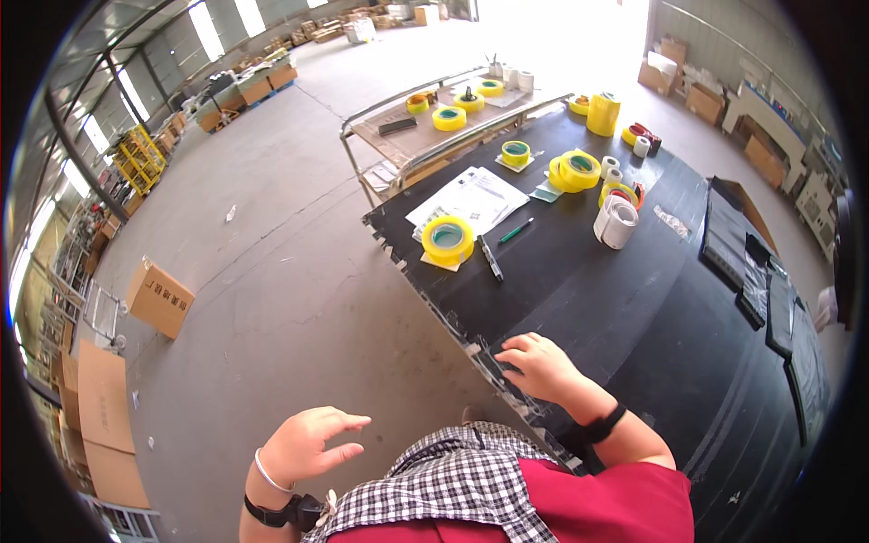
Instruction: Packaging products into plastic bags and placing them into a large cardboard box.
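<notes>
My left hand [312, 443] hangs in the air over the floor, left of the table, its thumb and fingers apart and nothing in it. Over the near edge of the black table [579, 299] is my right hand [543, 367], fingers spread and loosely bent, also holding nothing; whether it touches the tabletop I cannot tell. Farther up the table lie a marker [490, 259], a green pen [517, 231] and a roll of yellow tape [447, 241]. Printed papers [471, 201] are spread behind them. A roll of white labels [616, 223] stands to the right.
More yellow tape rolls [575, 170] sit at the table's far end. Beyond it stands a metal-framed cart [380, 145] with further tape. Black flat packs [738, 240] line the right side. A cardboard box [159, 299] rests on the grey floor at left.
</notes>
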`<state>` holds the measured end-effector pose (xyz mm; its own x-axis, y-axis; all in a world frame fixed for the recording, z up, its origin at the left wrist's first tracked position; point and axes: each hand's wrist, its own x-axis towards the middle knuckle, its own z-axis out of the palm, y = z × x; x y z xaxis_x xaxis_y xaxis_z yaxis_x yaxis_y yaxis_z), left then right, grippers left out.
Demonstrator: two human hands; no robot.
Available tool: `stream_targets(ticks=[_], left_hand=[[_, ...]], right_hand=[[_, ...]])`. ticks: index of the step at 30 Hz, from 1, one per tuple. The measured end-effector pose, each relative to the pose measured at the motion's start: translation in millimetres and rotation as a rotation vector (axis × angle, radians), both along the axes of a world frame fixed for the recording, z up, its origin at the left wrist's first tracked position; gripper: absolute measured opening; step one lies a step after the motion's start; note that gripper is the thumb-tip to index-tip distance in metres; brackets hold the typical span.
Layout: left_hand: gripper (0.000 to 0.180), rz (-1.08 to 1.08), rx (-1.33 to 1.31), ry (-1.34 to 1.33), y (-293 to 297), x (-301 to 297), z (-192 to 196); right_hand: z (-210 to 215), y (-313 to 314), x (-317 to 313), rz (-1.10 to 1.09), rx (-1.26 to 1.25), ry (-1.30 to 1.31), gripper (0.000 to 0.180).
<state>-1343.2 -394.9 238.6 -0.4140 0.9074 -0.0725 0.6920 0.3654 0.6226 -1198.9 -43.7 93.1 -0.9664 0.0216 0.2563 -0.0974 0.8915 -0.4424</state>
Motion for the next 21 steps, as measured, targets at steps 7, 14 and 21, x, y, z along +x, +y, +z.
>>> stream_targets(ticks=[7,14,21], left_hand=[[0.032,0.14,0.026,-0.219,78.7,-175.0,-61.0],[0.024,-0.128,0.107,-0.207,270.1,-372.8,-161.0],[0.026,-0.458,0.051,0.125,467.2,-438.3,-239.1]], right_hand=[[-26.8,23.3,-153.2,-0.116,-0.032,-0.164,0.054],[-57.6,35.4,-241.1,-0.42,-0.012,-0.225,0.074],[-72.7,39.2,-300.8,-0.766,-0.03,-0.29,0.064]])
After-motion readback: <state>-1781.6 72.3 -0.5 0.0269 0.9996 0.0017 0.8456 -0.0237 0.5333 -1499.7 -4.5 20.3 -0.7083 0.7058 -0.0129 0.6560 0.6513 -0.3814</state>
